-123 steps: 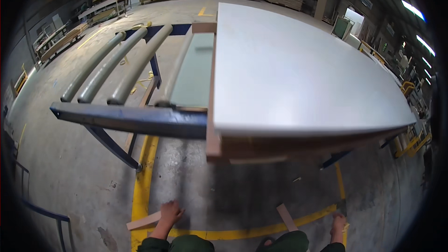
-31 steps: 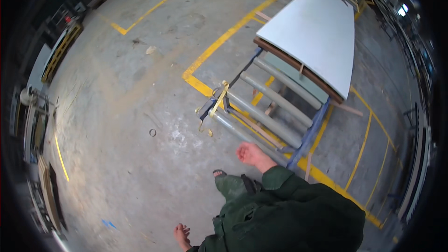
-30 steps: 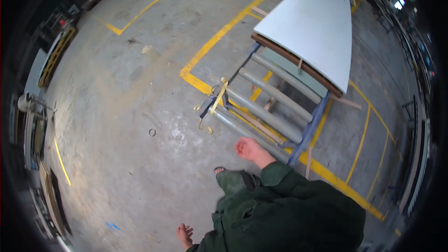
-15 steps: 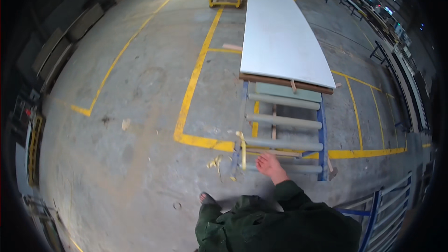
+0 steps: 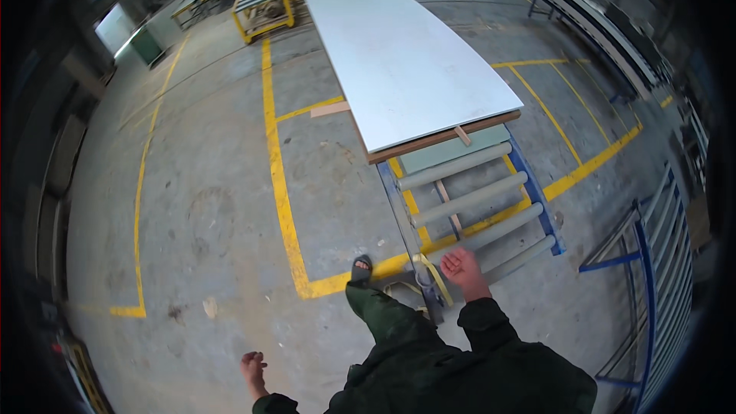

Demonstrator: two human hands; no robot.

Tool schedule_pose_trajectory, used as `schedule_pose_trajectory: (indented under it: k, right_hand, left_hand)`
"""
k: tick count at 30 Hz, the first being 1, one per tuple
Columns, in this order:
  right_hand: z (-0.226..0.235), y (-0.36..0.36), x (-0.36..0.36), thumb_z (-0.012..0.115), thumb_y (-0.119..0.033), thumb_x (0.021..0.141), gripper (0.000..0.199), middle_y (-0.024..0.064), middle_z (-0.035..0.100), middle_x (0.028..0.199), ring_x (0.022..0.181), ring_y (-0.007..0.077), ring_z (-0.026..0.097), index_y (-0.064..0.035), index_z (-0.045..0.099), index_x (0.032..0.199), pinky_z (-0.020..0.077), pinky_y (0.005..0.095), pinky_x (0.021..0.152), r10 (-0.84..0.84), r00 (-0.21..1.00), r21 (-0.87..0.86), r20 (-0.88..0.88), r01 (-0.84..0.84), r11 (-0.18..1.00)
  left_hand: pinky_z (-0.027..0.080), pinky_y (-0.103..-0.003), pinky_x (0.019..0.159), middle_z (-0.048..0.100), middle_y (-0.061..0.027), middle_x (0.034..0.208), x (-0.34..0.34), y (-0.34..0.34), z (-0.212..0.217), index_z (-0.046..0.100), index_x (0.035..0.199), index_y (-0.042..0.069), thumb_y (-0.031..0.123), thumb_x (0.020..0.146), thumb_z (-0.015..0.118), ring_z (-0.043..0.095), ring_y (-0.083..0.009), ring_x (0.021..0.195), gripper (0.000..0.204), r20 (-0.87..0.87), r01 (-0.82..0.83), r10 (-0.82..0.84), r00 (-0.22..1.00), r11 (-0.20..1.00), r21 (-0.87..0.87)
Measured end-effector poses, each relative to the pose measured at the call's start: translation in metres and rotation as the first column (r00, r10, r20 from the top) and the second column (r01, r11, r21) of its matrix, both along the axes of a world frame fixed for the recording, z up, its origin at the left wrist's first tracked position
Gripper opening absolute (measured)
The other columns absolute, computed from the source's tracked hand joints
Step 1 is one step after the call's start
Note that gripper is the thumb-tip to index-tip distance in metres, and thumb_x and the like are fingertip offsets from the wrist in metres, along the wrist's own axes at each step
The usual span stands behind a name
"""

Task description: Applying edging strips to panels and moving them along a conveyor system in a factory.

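Panel [image 5: 414,61] on a roller stand [image 5: 537,192], seen from above

Far left, well back, stands a green bin [image 5: 144,46]. Low on the left, the person's left hand [image 5: 254,368] hangs over the floor [image 5: 245,146], well apart from the stand, fingers loosely bent, nothing seen in them. Farther back is a yellow cart [image 5: 264,11] topped with rollers. A yellow line [image 5: 282,207] crosses the floor, and a wood strip [image 5: 330,110] sticks out beside the panel's left edge. Nearer, a sandalled foot [image 5: 361,267] shows by the line. In the middle, the white panel lies flat over a brown board [image 5: 422,143], at the stand's far part; a green sheet [image 5: 437,155] shows beneath. A small stick [image 5: 462,136] juts from the panel's near edge. A yellow strap [image 5: 435,277] drapes the stand's near left corner. Just right of it, the right hand [image 5: 464,267] appears over the near rollers, fingers loosely curled, seemingly empty; contact cannot be told. Far right stands a blue rack [image 5: 649,291].
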State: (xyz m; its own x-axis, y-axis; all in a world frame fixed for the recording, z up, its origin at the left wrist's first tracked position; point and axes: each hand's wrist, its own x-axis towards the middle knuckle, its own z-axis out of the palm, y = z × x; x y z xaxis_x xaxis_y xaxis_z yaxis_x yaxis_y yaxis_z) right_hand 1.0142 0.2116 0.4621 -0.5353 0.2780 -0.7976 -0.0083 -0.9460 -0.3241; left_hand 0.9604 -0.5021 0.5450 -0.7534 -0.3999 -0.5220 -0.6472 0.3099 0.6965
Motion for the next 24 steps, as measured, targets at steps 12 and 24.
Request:
schedule_pose_trajectory:
  k: [12, 24]
  right_hand:
    - [0.025, 0.077, -0.307, 0.065, -0.036, 0.097, 0.028, 0.0078, 0.062, 0.094, 0.083, 0.0243, 0.064, -0.01, 0.058, 0.105, 0.0564, 0.0418, 0.077, -0.169, 0.985, 0.21, 0.028, 0.159, 0.965]
    - [-0.02, 0.19, -0.482, 0.06, -0.046, 0.1, 0.052, 0.0116, 0.061, 0.131, 0.118, 0.0298, 0.058, -0.0109, 0.052, 0.137, 0.0464, 0.0514, 0.102, -0.321, 0.907, 0.23, 0.271, 0.263, 0.937]
  left_hand:
    - [0.054, -0.035, 0.069, 0.069, -0.0067, 0.077, -0.377, 0.13, -0.072, 0.072, 0.087, -0.001, 0.019, 0.071, 0.086, 0.067, -0.0207, 0.073, 0.029, 0.126, 0.777, -0.768, 0.628, 0.609, -0.159]
    - [0.032, -0.055, 0.113, 0.047, -0.0155, 0.147, -0.798, 0.547, -0.086, 0.043, 0.146, 0.011, 0.033, 0.055, 0.093, 0.043, -0.0386, 0.136, 0.107, 0.045, 0.695, -0.993, 0.111, 0.045, -0.717]
